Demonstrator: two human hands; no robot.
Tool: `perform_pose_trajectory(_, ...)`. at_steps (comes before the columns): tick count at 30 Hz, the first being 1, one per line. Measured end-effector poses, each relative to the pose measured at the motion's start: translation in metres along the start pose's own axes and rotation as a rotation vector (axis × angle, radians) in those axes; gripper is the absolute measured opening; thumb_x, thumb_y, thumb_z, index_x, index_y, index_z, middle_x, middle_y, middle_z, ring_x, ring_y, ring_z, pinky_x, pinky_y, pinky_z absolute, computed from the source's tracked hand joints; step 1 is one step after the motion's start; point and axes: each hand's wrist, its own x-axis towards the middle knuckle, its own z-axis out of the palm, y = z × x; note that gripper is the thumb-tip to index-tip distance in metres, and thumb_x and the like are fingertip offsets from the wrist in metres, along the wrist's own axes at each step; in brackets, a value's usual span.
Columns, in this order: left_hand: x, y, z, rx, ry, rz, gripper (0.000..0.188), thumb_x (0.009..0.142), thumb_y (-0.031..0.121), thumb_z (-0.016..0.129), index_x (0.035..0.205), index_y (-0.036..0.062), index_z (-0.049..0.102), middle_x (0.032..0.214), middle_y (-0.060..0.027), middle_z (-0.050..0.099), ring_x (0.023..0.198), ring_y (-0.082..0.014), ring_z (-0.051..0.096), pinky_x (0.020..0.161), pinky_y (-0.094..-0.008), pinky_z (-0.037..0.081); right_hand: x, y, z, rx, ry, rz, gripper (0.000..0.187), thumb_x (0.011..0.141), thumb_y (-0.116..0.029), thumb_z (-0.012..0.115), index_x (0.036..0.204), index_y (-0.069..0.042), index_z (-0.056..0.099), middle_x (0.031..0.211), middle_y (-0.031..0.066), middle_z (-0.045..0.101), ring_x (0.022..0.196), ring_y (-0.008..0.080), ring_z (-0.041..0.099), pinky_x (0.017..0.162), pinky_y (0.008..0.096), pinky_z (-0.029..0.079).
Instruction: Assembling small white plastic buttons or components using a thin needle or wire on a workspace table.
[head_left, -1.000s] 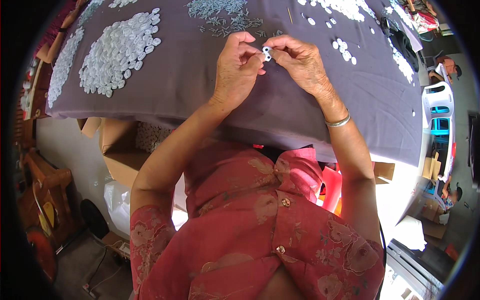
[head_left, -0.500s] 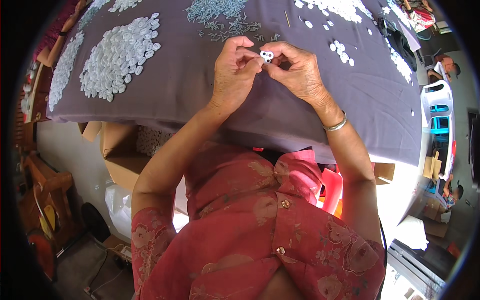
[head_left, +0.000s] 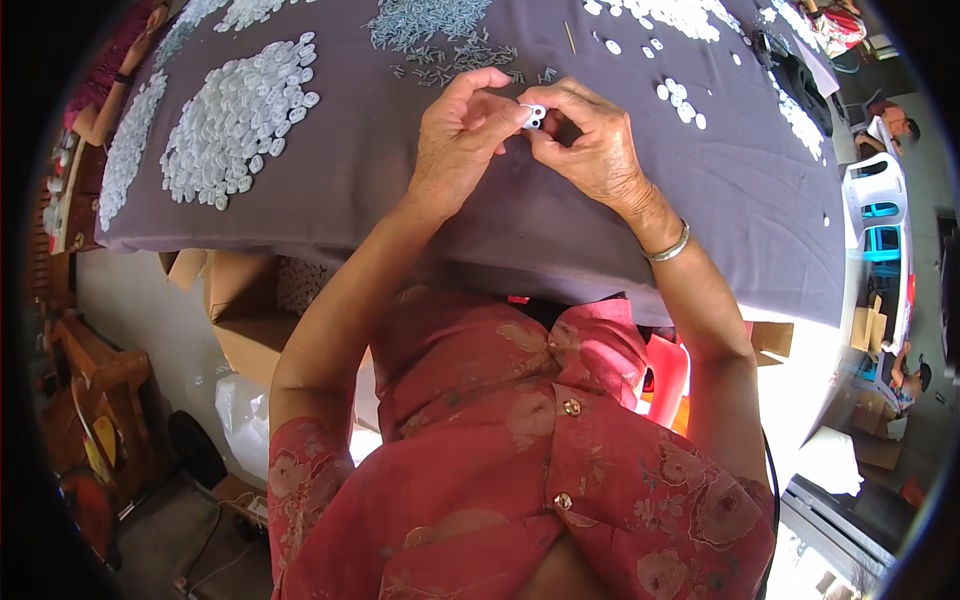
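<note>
A dark purple-grey cloth covers the tabletop [head_left: 340, 170]. On it lies a large white heap [head_left: 230, 130] of oval pieces. Right of that heap and farther off spreads a pile of blue-grey pins [head_left: 428, 28]. Also right of the heap are the left hand [head_left: 452, 150] and, beyond it, the right hand [head_left: 590, 145]; past both, a small cluster of ovals [head_left: 686, 112]. Right of the heap too, a tiny white part [head_left: 535, 117] is pinched between right thumb and forefinger; the left thumb meets it, its grip unclear.
</note>
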Motion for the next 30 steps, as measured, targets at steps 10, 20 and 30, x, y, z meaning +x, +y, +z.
perform_pose_trajectory(10, -0.002, 0.0, 0.0, -0.033, 0.002, -0.046, 0.038, 0.084, 0.005, 0.064, 0.117, -0.0012, 0.048, 0.083, -0.0054, 0.062, 0.069, -0.0086, 0.055, 0.062, -0.0222, 0.046, 0.001, -0.012, 0.004, -0.054, -0.034, -0.022, 0.031, 0.069, 0.0, 0.067, 0.099, -0.005, 0.059, 0.082, 0.0051, 0.057, 0.06, 0.0131, 0.057, 0.055, 0.0265, 0.049)
perform_pose_trajectory(20, -0.004, 0.002, -0.005, 0.03, -0.094, -0.068, 0.037, 0.084, 0.003, 0.062, 0.118, -0.0011, 0.047, 0.084, -0.0052, 0.062, 0.072, -0.0086, 0.057, 0.068, -0.0234, 0.049, 0.0, -0.004, -0.003, -0.398, -0.231, -0.172, 0.029, 0.075, -0.023, 0.071, 0.09, -0.004, 0.054, 0.08, 0.0096, 0.055, 0.069, 0.0295, 0.057, 0.059, 0.037, 0.049)
perform_pose_trajectory(30, -0.008, 0.008, -0.005, 0.031, -0.153, -0.123, 0.032, 0.087, 0.003, 0.057, 0.118, 0.0026, 0.052, 0.084, -0.0023, 0.061, 0.074, -0.0087, 0.057, 0.07, -0.0254, 0.049, -0.002, 0.005, -0.001, -0.423, -0.304, -0.205, 0.035, 0.082, -0.036, 0.063, 0.08, -0.003, 0.05, 0.071, 0.014, 0.06, 0.067, 0.032, 0.061, 0.057, 0.0413, 0.05)
